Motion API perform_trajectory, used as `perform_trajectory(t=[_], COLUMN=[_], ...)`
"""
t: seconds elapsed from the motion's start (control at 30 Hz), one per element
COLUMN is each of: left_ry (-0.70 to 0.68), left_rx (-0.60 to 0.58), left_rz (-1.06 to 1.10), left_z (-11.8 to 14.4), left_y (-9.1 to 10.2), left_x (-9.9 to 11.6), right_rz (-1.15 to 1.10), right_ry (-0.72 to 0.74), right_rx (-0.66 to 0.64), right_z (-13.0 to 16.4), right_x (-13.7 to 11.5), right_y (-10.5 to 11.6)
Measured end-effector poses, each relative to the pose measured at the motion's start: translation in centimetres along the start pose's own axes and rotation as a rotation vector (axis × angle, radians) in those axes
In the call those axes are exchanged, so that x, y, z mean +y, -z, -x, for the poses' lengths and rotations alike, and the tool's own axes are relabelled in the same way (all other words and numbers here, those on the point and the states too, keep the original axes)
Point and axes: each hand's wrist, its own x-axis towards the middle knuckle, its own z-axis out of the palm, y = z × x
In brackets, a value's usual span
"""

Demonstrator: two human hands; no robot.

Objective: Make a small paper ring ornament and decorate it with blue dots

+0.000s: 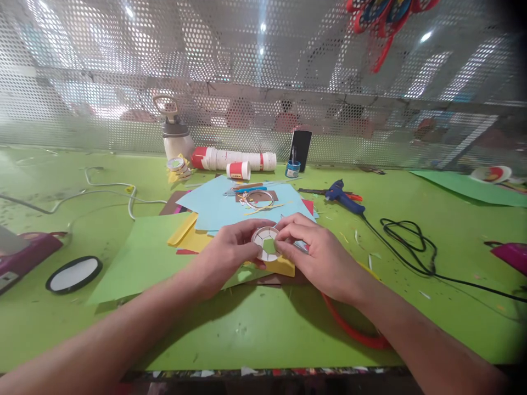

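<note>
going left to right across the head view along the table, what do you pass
pink tool → black-rimmed white disc → green paper sheet → left hand → white paper ring → right hand → black cable coil → pink object at the right edge

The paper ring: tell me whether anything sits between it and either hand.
Nothing visible does. Both the left hand and the right hand already pinch the white paper ring directly at its sides, holding it over the yellow paper on the green table.
</note>
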Motion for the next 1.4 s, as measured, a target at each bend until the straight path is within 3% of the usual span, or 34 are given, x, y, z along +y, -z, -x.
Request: perform_trajectory(t=[0.53,1.4], left_ry=[-0.025,-0.042], left_rx=[0.044,0.031], left_rz=[-0.279,-0.341], left_z=[-0.1,-0.1], left_y=[-0.6,-0.5], left_x=[-0.1,-0.4], right_rz=[0.074,0.127], right_ry=[-0.02,-0.014], right_rx=[-0.027,0.0], right_z=[0.1,0.1], right_x=[0.3,0.3], right_y=[-0.4,-1.1])
